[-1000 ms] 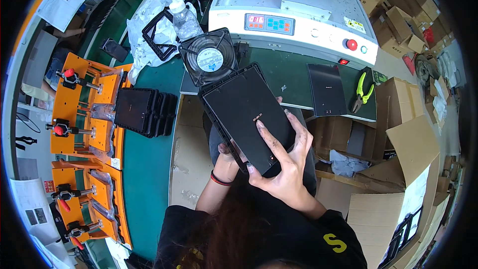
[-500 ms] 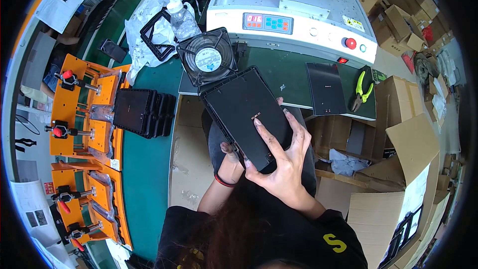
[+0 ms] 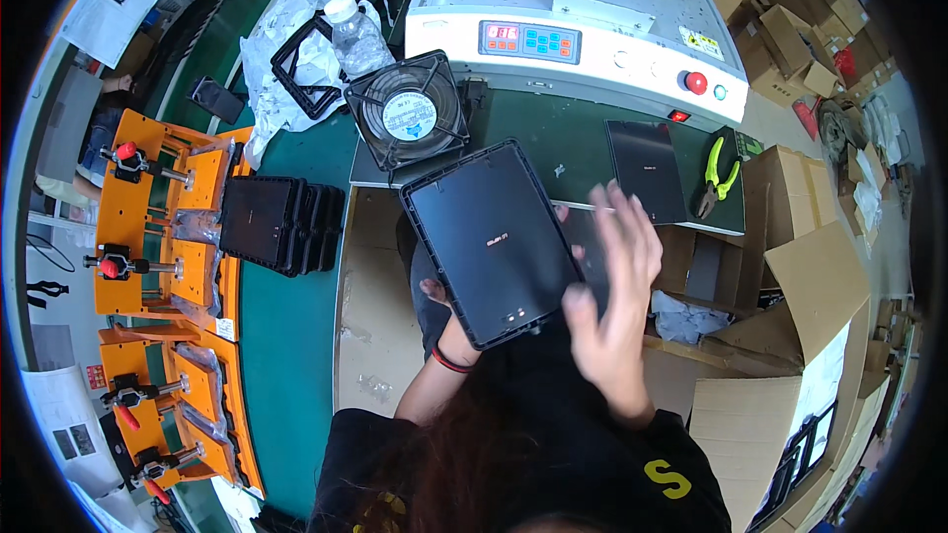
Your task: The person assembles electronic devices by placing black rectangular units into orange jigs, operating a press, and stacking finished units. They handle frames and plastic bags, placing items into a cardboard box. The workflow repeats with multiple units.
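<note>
A green workbench (image 3: 286,336) runs along the person's left and across the front. On its far part sits a white machine (image 3: 449,38) with a lit control panel. At the lower right stands an open cardboard box (image 3: 746,424); at the left, orange clamp fixtures (image 3: 138,207) with red-tipped handles. Beside them is a stack of black rectangular housings (image 3: 259,220).

Above the person's lap, in front of the bench edge, is a black rectangular housing with a flat face (image 3: 494,276), tilted slantwise. The left hand (image 3: 456,339) grasps it from beneath, thumb on the left edge, fingertips showing past the right edge. The right hand (image 3: 617,301), blurred, is released, fingers extended, just beside the right edge; I cannot tell whether its thumb touches.

Smaller still: a black axial fan (image 3: 409,116), a thin black plate (image 3: 645,170), yellow-green-handled pliers (image 3: 718,178) right of the plate, and a clear white-capped bottle (image 3: 357,41) behind the fan.
</note>
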Tool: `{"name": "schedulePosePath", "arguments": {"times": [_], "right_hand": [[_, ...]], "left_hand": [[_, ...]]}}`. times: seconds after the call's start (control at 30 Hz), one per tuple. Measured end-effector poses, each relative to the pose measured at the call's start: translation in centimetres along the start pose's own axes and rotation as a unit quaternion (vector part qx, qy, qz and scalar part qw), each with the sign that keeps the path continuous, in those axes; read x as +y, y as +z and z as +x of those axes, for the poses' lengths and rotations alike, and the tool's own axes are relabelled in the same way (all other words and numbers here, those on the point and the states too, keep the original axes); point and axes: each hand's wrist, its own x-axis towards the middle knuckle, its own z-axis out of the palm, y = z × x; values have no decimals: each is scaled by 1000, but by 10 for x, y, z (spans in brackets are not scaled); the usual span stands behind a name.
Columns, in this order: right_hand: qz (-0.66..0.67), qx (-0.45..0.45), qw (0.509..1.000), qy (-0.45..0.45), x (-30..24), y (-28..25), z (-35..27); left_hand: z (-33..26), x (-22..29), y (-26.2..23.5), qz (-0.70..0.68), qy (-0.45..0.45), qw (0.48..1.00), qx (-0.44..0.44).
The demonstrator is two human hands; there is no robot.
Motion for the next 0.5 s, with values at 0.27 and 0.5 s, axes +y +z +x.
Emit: {"name": "schedulePosePath", "arguments": {"times": [0.27, 0.5], "right_hand": [[426, -143, 876, 174, 29, 35, 24], [537, -236, 783, 208, -2, 70, 45]], "left_hand": [[-38, 36, -5, 103, 22, 989, 100], [-74, 62, 19, 283, 255, 897, 224]]}}
